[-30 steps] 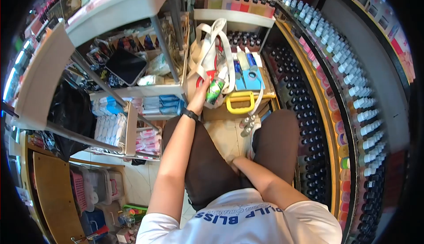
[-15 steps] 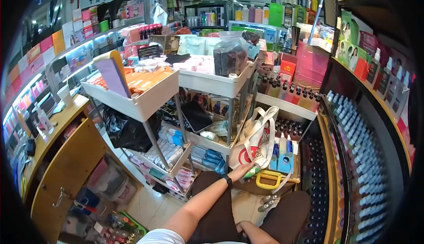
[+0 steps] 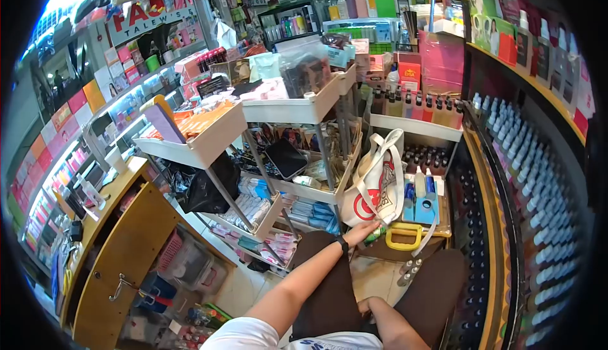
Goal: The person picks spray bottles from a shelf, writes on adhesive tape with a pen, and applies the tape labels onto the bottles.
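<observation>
The left hand [image 3: 365,230] reaches forward over the left thigh, its fingers closed around a green bottle [image 3: 375,236] that shows past the fingertips, partly covered by them and too small to read. A black wristband [image 3: 342,243] sits just behind that hand. The right hand [image 3: 365,307] lies nearer the body than the left hand, low between the thighs; its fingers are partly hidden, so I cannot tell whether it is spread or curled, or whether it grips something. Directly beyond the left hand stands a cream tote bag [image 3: 370,204] with red print, its straps looped upward. Just to the right of the same hand is a yellow handle [image 3: 403,246], and a little farther beyond that handle sits a light blue box [image 3: 421,216] with slim bottles behind it. Small grey bottles [image 3: 408,271] stand to the right of the left hand and nearer the body, beside the right knee. Well to the hand's right, rows of white-capped bottles [image 3: 538,198] line a rack. To its left rises a white trolley [image 3: 288,112] of packets, and farther left stands a wooden desk [image 3: 126,179] carrying a cup [image 3: 116,160].
</observation>
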Tool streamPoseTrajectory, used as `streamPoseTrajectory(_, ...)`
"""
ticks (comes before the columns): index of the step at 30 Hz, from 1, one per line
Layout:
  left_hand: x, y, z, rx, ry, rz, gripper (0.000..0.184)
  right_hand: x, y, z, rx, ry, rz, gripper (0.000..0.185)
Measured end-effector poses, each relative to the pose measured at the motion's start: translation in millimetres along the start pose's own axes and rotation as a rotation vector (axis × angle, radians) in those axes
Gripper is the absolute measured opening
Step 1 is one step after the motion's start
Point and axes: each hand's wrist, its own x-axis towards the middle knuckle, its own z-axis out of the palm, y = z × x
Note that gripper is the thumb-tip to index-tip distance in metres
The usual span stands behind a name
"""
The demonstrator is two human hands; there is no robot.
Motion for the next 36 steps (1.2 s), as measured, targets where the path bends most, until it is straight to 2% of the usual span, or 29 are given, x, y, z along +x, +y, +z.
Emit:
streamPoseTrajectory(2,6.6,4.3,1.3,-0.022,-0.015,-0.016,0.047,19.8,-0.9,-2.6,0.053,0.011,-0.029,0.038)
streamPoseTrajectory(4,11.6,4.9,6.6,-0.024,-0.042,-0.002,0.047,36.5,11.0,-13.7,0.301,-0.006,-0.120,0.035)
streamPoseTrajectory(11,25.5,24.9,22.4,-0.035,-0.091,-0.018,0.044,-22.2,18.7,10.4,0.271,0.065,-0.072,0.036)
streamPoseTrajectory(14,41.0,31.6,28.8,0.115,-0.128,0.141,0.043,-40.2,19.8,21.8,0.296,0.101,-0.105,0.037)
streamPoseTrajectory(19,45.8,70.5,34.0,0.170,-0.283,0.144,0.043,-67.8,29.2,21.0,0.357,0.178,-0.149,0.039)
streamPoseTrajectory(21,56.8,66.2,34.8,0.240,-0.254,0.195,0.044,-91.4,29.4,5.4,0.364,0.233,-0.184,0.039)
streamPoseTrajectory(25,68.4,34.6,34.3,0.258,-0.173,0.030,0.042,-130.4,44.3,-38.7,0.386,0.341,-0.219,0.041)
streamPoseTrajectory(27,81.4,28.0,31.2,0.177,-0.256,-0.128,0.042,-148.7,55.5,-68.4,0.391,0.392,-0.218,0.041)
streamPoseTrajectory(29,99.0,19.5,44.2,-0.047,-0.157,-0.171,0.040,-158.9,62.1,-93.2,0.385,0.429,-0.210,0.042)
streamPoseTrajectory(30,107.6,23.7,45.3,-0.052,-0.145,-0.165,0.040,-163.1,65.3,-103.2,0.375,0.440,-0.204,0.042)
streamPoseTrajectory(33,103.8,53.1,49.0,0.007,0.024,0.011,0.023,-174.4,68.4,-128.4,0.338,0.477,-0.210,0.043)
streamPoseTrajectory(34,109.7,38.2,42.2,0.002,0.025,-0.008,0.023,-176.7,68.4,-133.1,0.326,0.493,-0.215,0.044)
streamPoseTrajectory(36,117.9,-12.9,32.9,0.065,-0.184,-0.045,0.041,-175.9,67.3,-140.7,0.301,0.523,-0.234,0.044)
